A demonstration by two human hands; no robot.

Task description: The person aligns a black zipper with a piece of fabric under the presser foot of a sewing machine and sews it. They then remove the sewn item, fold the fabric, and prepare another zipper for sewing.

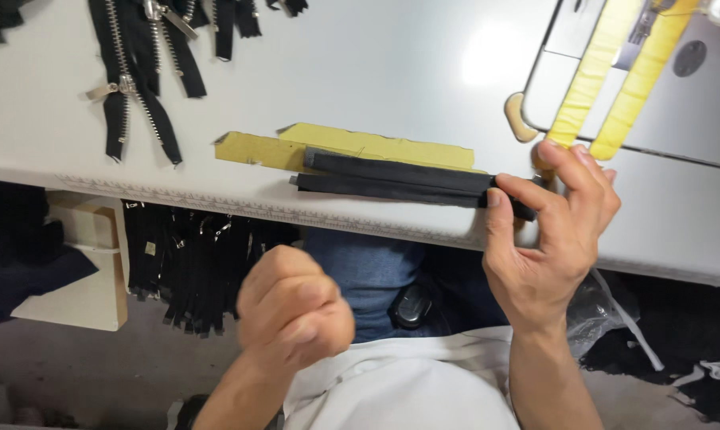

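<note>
My right hand (547, 239) holds the end of a black zipper strip (400, 181). The thumb presses on the right end of the strip from my side, and the index finger lies over it from above, so the end is pinched between them. The other fingers are a little spread and curved, and their tips reach up to the lower ends of two yellow tape strips (614, 80).

My left hand (294, 310) is closed in a loose fist. It is below the table edge, in front of my body, and it touches nothing. The picture is blurred here, so I cannot tell if something small is inside the fist.

The black zipper strip lies flat on the white table (360, 64), near the front edge, and it goes from my right hand to the left. It looks like two long dark halves side by side. Under its far side there is a yellow piece of flat material (352, 147) fixed on the table.

The two yellow tape strips go up over the grey base of a sewing machine (694, 95) at the right. At the top left some loose black zippers with metal teeth (141, 72) lie on the table. Under the table, more black zippers (193, 263) hang in a bundle, beside a beige box (89, 271).
</note>
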